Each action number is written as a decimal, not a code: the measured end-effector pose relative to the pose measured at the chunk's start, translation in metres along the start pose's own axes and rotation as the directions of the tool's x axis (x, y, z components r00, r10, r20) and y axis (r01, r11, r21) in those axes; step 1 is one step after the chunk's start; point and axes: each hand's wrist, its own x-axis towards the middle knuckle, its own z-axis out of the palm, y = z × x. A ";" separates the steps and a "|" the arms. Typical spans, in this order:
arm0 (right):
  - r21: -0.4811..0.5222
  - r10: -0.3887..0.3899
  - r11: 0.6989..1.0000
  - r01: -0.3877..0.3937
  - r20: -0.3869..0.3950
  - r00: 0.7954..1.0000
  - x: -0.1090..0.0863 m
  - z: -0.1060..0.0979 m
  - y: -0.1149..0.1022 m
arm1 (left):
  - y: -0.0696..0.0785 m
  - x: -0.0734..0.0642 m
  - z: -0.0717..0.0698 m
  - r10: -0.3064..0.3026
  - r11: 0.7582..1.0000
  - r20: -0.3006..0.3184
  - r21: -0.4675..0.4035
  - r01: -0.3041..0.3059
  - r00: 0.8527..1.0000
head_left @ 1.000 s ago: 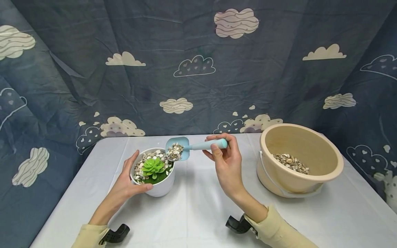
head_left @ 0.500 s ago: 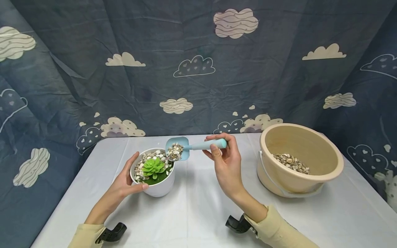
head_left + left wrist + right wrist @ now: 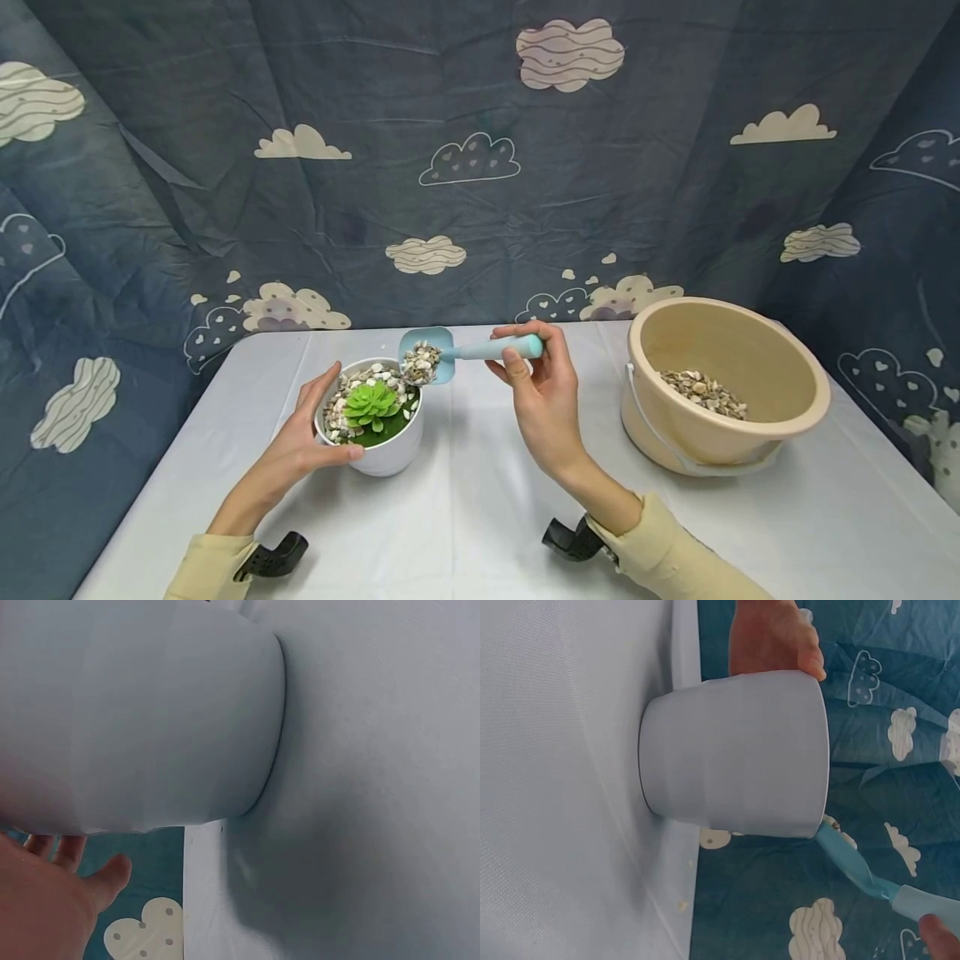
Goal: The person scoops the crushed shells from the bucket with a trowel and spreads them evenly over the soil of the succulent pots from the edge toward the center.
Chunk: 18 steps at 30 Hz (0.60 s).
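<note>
1. While the right hand (image 3: pixel 543 392) pinches the pale blue handle of a trowel (image 3: pixel 483 350) between thumb and fingers, the left hand (image 3: pixel 300 437) is clamped on a white pot (image 3: pixel 386 454), thumb across the near rim and fingers on its left side
2. Loaded with a small heap of gravel (image 3: pixel 421 363), the trowel's blade lies at the pot's right rim, toward the far edge of the table; whether it touches the rim I cannot tell
3. Inside the pot, pale stones (image 3: pixel 341 408) lie beside a bright green succulent (image 3: pixel 371 404), with darker green showing at the near right
4. Upright, the pot stands on the table (image 3: pixel 480 517) toward its left edge
5. Near the table's far right corner stands a beige bucket (image 3: pixel 765 367), more gravel (image 3: pixel 705 394) at its bottom
6. Beyond the far edge hangs a dark blue cloth (image 3: pixel 480 217) printed with clouds
</note>
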 end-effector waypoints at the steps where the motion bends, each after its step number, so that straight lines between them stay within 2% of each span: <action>1: -0.001 0.000 1.000 0.000 0.000 1.000 0.000 0.000 0.000 | 0.000 0.000 0.000 0.005 1.000 -0.001 -0.001 -0.005 1.000; 4: -0.006 -0.004 1.000 0.005 0.003 1.000 0.000 0.000 0.000 | 0.000 0.000 0.002 0.024 1.000 0.004 -0.016 -0.024 1.000; 11: -0.024 -0.010 1.000 0.010 0.004 1.000 0.000 0.001 0.001 | 0.002 -0.004 0.003 0.033 0.988 0.068 -0.153 -0.022 0.997; 18: -0.011 -0.015 1.000 0.015 0.000 1.000 0.000 0.000 0.002 | 0.003 -0.006 0.005 0.015 0.987 0.055 -0.162 -0.006 0.998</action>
